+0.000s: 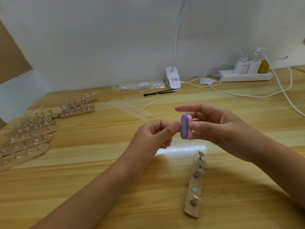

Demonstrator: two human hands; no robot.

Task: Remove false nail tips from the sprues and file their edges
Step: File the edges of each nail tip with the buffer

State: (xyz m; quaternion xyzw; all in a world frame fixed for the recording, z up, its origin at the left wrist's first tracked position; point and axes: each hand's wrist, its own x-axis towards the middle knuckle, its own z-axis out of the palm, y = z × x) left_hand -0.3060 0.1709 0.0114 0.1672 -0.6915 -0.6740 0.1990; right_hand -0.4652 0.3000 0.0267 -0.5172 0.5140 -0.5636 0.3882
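Filing is under way and looks far from finished. The right hand [214, 128] grips a purple-and-pink buffer block [186, 127] between thumb and fingers, held upright above the middle of the worktop [99, 162], its forefinger stretched out past the top of the block. The left hand [155, 134] has its fingers curled and its thumb and forefinger pinched together against the block's purple face, probably on a single nail tip (too small and clear to make out here). Toward the far edge, several sprues [130, 108] lie flat with rows of tips not yet detached, so plenty remains to remove and file. Behind them, at the far edge itself, a clear bag [142, 85] holds more tips on their sprues. Near the front edge, just below the right hand, a wooden stand [195, 182] lies lengthwise. The holders at its far end seem to carry clear tips, while those at its near end look bare. More wooden stands [26, 142] crowd the left edge; whether they bear tips I cannot tell.
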